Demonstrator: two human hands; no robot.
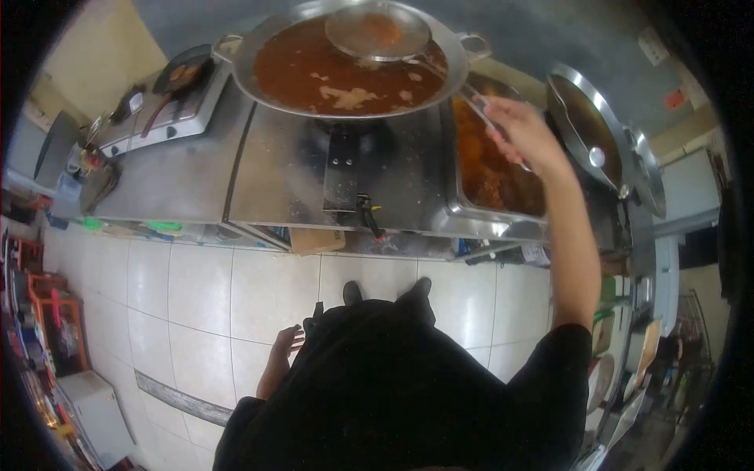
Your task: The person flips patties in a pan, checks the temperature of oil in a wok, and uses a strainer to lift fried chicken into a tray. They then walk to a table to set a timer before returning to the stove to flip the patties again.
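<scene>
My right hand (525,135) is closed on the handle of a wide round strainer (377,31). The strainer's bowl is over the far side of a large metal wok (245,72), which holds reddish-brown liquid with pale pieces floating near the front. Below my right hand lies a rectangular metal tray (503,228) with orange-red food and liquid. My left hand (288,342) hangs low at my side, away from the counter, fingers apart and holding nothing.
At the left a pan (182,71) with food sits on a white stove (166,118). A second large pan (601,102) with a ladle stands at the right. A burner valve (369,213) sticks out at the counter's front edge. Shelves line the lower right.
</scene>
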